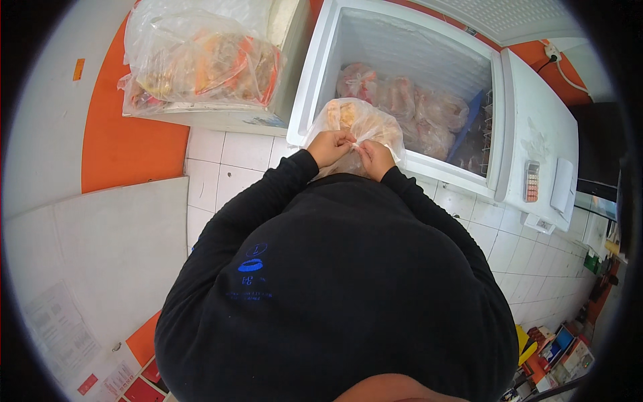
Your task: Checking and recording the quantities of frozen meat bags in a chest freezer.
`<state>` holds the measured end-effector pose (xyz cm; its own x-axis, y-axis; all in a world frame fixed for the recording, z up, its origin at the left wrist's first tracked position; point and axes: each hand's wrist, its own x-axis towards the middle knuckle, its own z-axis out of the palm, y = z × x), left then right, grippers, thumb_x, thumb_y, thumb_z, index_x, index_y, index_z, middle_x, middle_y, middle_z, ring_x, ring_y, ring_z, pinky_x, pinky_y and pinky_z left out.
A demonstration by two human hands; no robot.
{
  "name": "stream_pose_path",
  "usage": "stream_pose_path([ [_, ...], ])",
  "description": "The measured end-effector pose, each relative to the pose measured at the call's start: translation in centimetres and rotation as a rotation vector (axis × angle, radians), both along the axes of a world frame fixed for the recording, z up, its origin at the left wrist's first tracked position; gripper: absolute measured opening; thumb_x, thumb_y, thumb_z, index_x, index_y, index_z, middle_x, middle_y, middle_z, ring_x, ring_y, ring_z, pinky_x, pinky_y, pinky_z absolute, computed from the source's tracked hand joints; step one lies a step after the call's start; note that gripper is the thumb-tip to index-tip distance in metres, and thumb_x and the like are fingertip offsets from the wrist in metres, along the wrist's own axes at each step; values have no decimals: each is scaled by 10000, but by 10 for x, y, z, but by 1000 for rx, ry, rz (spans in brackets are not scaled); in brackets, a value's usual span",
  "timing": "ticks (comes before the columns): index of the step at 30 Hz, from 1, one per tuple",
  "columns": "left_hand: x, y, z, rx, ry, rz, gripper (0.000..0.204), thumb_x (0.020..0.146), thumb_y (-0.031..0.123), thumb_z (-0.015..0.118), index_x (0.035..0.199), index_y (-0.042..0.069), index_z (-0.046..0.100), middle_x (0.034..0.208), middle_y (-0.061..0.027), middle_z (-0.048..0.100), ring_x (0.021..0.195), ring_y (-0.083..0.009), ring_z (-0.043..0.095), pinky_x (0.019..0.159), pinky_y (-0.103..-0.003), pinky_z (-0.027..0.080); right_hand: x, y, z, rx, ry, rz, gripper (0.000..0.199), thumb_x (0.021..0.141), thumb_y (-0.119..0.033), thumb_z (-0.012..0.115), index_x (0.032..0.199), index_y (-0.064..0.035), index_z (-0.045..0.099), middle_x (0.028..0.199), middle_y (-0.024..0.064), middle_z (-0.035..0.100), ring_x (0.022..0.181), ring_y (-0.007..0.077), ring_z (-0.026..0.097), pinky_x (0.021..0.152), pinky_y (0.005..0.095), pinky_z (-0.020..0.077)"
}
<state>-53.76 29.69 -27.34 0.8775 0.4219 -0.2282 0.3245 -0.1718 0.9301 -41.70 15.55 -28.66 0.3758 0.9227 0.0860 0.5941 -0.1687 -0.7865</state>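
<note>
Between my hands is a clear plastic bag (pixel 365 115) with pale orange-yellow pieces inside, resting against the near rim of an open chest freezer (pixel 306 107). My left hand (pixel 331 147) pinches the gathered neck of the bag from the left. From the right, my right hand (pixel 374 158) pinches the same twisted plastic, its fingertips close to those of the left. Whether the neck is knotted is too small to tell. Behind the bag, inside the freezer, lie several clear bags of pinkish frozen meat (pixel 429 114).
A white cabinet (pixel 284 60) at the left carries large clear bags of packaged food (pixel 221 67). The freezer's white lid or side panel (pixel 536 134) stands at the right, with a blue divider (pixel 469 124) inside. White tiles (pixel 231 161) cover the floor. A cluttered shelf (pixel 556 355) sits lower right.
</note>
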Motion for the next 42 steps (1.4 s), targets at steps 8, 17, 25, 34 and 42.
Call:
stream_pose_path([
  [8, 13, 14, 12, 295, -26, -282, 186, 744, 173, 655, 826, 9, 628, 672, -115, 624, 620, -169, 607, 608, -277, 473, -1, -2, -4, 16, 53, -29, 177, 835, -163, 529, 781, 3, 556, 744, 205, 555, 748, 392, 529, 667, 439, 416],
  [17, 18, 14, -9, 147, -54, -297, 183, 714, 155, 641, 795, 1, 582, 607, -65, 561, 573, -115, 519, 560, -268, 432, 3, -1, -6, 57, -20, 44, 142, 821, -135, 536, 793, -2, 574, 773, 193, 572, 785, 377, 534, 693, 433, 418],
  [25, 25, 32, -23, 110, -106, -459, 231, 701, 230, 654, 702, 13, 576, 621, -96, 573, 561, -166, 538, 542, -298, 424, 2, 1, -3, 86, -30, 52, 127, 811, -123, 548, 797, 0, 577, 795, 180, 579, 795, 362, 530, 712, 418, 414],
  [34, 34, 31, -24, 291, -109, -549, 211, 698, 209, 595, 708, 4, 548, 644, -149, 551, 582, -253, 528, 565, -356, 414, 10, 5, 15, 128, -272, 122, 204, 732, -137, 638, 911, -56, 584, 835, 104, 553, 848, 301, 531, 764, 383, 415],
  [42, 37, 35, -1, 74, -88, -682, 133, 712, 116, 551, 749, -12, 562, 624, -138, 571, 559, -220, 526, 549, -332, 402, 16, 22, 21, -61, -334, 245, 261, 642, -151, 675, 874, -129, 558, 824, 68, 518, 860, 276, 513, 724, 395, 364],
])
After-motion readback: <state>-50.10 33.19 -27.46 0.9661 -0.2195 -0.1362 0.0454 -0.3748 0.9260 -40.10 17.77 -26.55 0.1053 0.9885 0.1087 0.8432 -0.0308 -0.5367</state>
